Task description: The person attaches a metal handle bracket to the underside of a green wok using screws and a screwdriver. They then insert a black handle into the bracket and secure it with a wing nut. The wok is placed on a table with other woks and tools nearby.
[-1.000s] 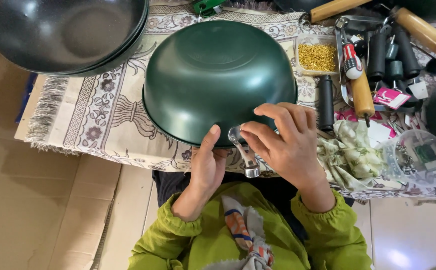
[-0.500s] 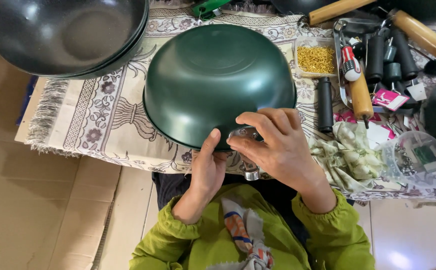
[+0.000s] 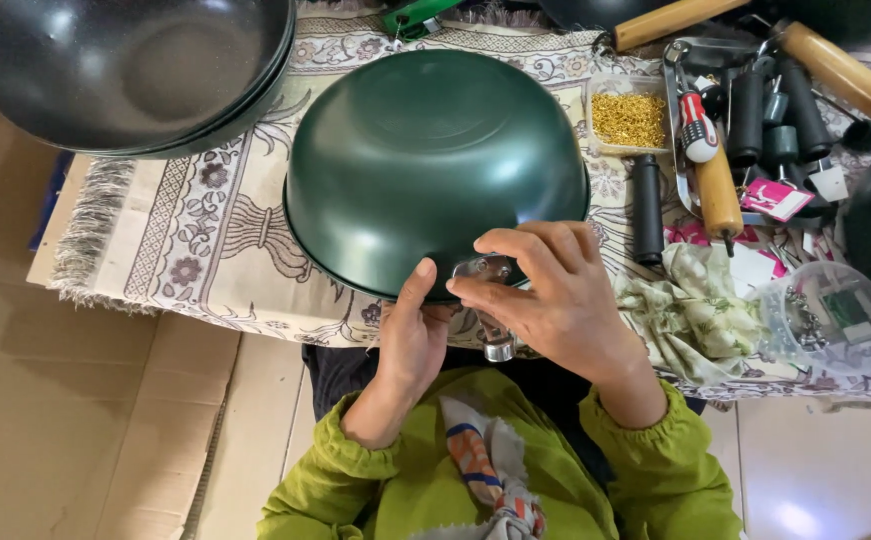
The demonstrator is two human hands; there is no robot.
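Dark green wok [image 3: 426, 160]: round, glossy, turned bottom-up with the flat base facing the camera, resting on the patterned cloth with its near rim at the table edge. Metal handle bracket [image 3: 491, 290]: small, silver, shiny, set against the wok's near rim, its stem projecting down past the edge; its fastening is hidden, since it is partly covered by fingers.

A dark green pan [image 3: 436, 170] lies upturned just above both hands, on a cream cloth [image 3: 206, 240] patterned with brown flowers. Lime-green sleeves [image 3: 656, 460] cover the arms. Up and right of the right hand [image 3: 556, 300]: gold screws [image 3: 630, 118] in a tray.
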